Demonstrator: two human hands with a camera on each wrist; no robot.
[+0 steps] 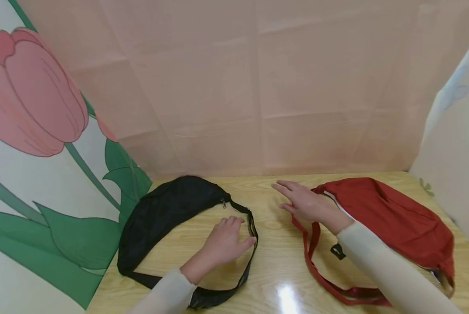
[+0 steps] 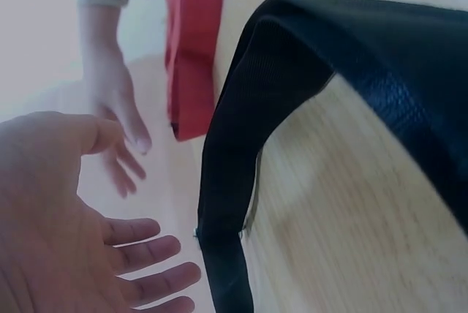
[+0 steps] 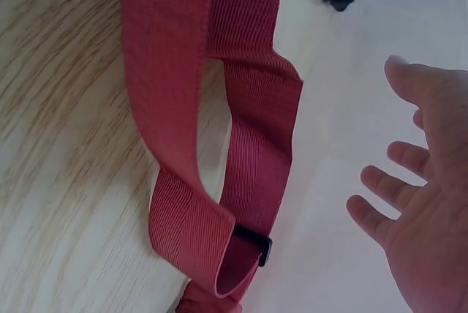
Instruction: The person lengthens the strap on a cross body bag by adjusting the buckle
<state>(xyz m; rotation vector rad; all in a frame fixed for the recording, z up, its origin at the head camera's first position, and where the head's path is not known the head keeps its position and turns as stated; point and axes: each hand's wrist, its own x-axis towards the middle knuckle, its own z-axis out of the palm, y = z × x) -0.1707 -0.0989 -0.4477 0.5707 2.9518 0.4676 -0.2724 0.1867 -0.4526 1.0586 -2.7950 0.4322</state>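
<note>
A black waist bag [image 1: 168,205] lies at the left of the table, its strap [image 1: 234,285] curving toward the front in a loop. Over that loop hovers my left hand [image 1: 226,242], fingers loosely extended and holding nothing; the black strap [image 2: 234,159] runs beside its fingertips in the left wrist view. At the right rests a red waist bag [image 1: 391,218] with a red strap [image 1: 317,274] bowed toward the front. My right hand [image 1: 303,201] is over the strap's upper end, empty, with its fingers spread. In the right wrist view a black slider [image 3: 252,243] shows on the red strap.
The wood-grain table [image 1: 273,244] meets a pink cloth backdrop [image 1: 258,87] behind the bags. A tulip-printed panel [image 1: 42,174] borders the left side, and a pale wall [image 1: 454,152] the right. A small black strap end [image 1: 338,251] lies inside the red loop.
</note>
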